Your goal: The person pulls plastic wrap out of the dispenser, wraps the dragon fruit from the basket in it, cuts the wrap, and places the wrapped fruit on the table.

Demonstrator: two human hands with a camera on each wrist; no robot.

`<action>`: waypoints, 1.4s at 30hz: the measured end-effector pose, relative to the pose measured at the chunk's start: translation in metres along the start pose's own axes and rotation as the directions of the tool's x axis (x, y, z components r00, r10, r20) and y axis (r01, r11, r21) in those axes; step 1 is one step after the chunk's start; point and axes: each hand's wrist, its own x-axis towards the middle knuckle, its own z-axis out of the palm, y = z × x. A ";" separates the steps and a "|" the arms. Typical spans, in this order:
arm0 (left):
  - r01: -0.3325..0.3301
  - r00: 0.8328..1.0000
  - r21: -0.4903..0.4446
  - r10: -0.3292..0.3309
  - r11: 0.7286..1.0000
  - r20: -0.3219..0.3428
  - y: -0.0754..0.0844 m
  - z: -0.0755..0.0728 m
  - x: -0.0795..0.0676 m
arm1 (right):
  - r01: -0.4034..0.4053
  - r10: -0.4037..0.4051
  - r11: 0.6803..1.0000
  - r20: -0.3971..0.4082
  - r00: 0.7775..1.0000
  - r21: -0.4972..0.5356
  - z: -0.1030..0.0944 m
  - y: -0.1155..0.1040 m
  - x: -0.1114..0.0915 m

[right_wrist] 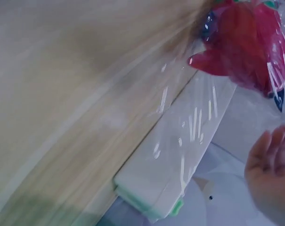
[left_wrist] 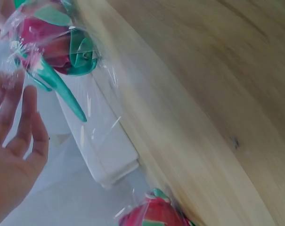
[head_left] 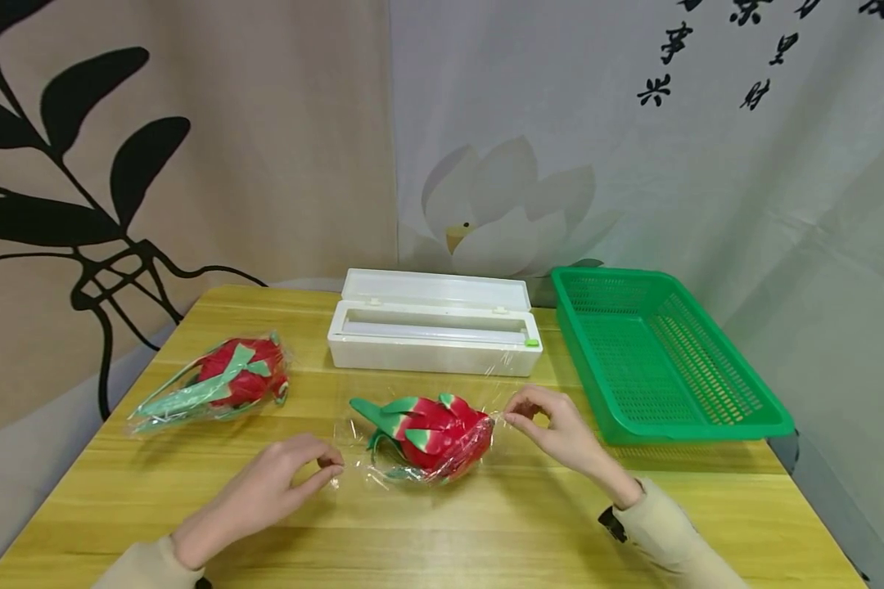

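In the head view a red dragon fruit point(head_left: 442, 433) with green scales lies on the table in a loose sheet of clear plastic wrap point(head_left: 383, 483). The right hand point(head_left: 560, 429) pinches the wrap at the fruit's right end between thumb and index finger. Left of the fruit, the left hand point(head_left: 287, 478) holds the wrap's left edge at its fingertips. Film spreads beyond the fruit's green tips in the left wrist view, near the left hand point(left_wrist: 15, 127). The right wrist view has the right hand point(right_wrist: 272, 169) partly cut off below the red fruit point(right_wrist: 241, 47).
Another wrapped dragon fruit point(head_left: 246, 372) lies at the table's left. Behind the work stands a white plastic-wrap box point(head_left: 427, 356), lid raised, roll inside. A green mesh basket point(head_left: 611, 409) sits at the back right. A printed curtain point(head_left: 302, 164) hangs behind the wooden table point(head_left: 442, 548).
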 end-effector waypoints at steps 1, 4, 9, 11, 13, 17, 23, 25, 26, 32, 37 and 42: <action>0.008 1.000 0.012 -0.008 1.000 -0.025 0.000 0.001 0.000 | -0.017 0.017 1.000 -0.021 1.000 -0.011 0.002 -0.002 0.003; 0.014 0.994 0.057 -0.008 0.998 -0.110 0.001 0.004 0.003 | -0.066 0.062 0.996 -0.074 0.995 -0.052 0.008 -0.007 0.009; 0.049 0.979 0.088 -0.030 0.995 -0.202 0.004 0.007 0.009 | -0.122 0.104 0.981 -0.124 0.987 -0.148 0.020 -0.014 0.016; 0.059 0.973 0.089 -0.038 0.994 -0.226 0.004 0.007 0.011 | -0.129 0.107 0.976 -0.132 0.985 -0.173 0.024 -0.016 0.018; 0.061 0.969 0.093 -0.037 0.994 -0.244 0.005 0.008 0.014 | -0.125 0.100 0.974 -0.136 0.986 -0.188 0.028 -0.018 0.019; 0.061 0.963 0.106 -0.030 0.993 -0.269 0.007 0.011 0.023 | -0.085 0.055 0.973 -0.143 0.988 -0.214 0.033 -0.020 0.021; 0.088 0.955 0.065 -0.066 0.994 -0.291 0.010 0.019 0.043 | -0.004 -0.020 0.970 -0.095 0.995 -0.244 0.035 -0.022 0.019; 0.097 0.951 0.037 -0.082 0.995 -0.297 0.010 0.023 0.050 | 0.020 -0.038 0.967 -0.069 0.997 -0.254 0.034 -0.023 0.018; 0.102 0.949 0.022 -0.091 0.995 -0.300 0.011 0.025 0.054 | 0.029 -0.045 0.966 -0.056 0.997 -0.257 0.034 -0.024 0.017; 0.104 0.939 0.012 -0.094 0.995 -0.330 0.011 0.040 0.077 | 0.078 -0.082 0.946 0.000 0.997 -0.314 0.032 -0.025 0.011; 0.124 0.941 0.053 -0.100 0.991 -0.323 0.011 0.053 0.090 | 0.179 -0.178 0.884 0.043 0.983 -0.433 0.030 -0.022 0.005; 0.097 0.948 0.055 -0.075 0.994 -0.310 0.010 0.060 0.096 | 0.279 -0.267 0.804 0.102 0.958 -0.525 0.028 -0.020 0.001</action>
